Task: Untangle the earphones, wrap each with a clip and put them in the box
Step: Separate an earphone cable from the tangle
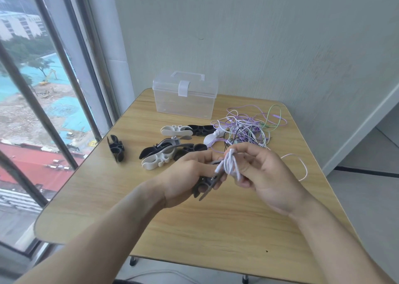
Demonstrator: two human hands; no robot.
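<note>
**Loose cord, loose clip: where the wrap may slip**

Small wooden desk point(194, 223) in a corner, pale wall behind, tall window beyond the left hand. Above the desk, both hands close together. Left hand point(190, 175) curled round a dark grey clip point(208, 181); right hand point(263, 175) pinching a white earphone bundle point(231, 165), coiled in a few loops, plug end touching the clip. One white strand point(300, 165) trailing off past the right hand onto the desk.

Just beyond the hands: spare clips point(170, 152), black and white, heaped together; one black clip point(116, 148) apart, further out past the left hand. Beyond the right hand, the tangle of purple, white and green cords point(246, 130). Furthest back, the clear box point(185, 102), lid latched.

Likely risks, judged from here:
- Coil springing apart if the pinch eases before the clip bites.
- Trailing strand snagging the tangle, dragging other cords along.
- Clip twisting in the left hand, since held only partly in view; exact hold hard to tell.
- Box shut, so a free hand needed before stowing.
</note>
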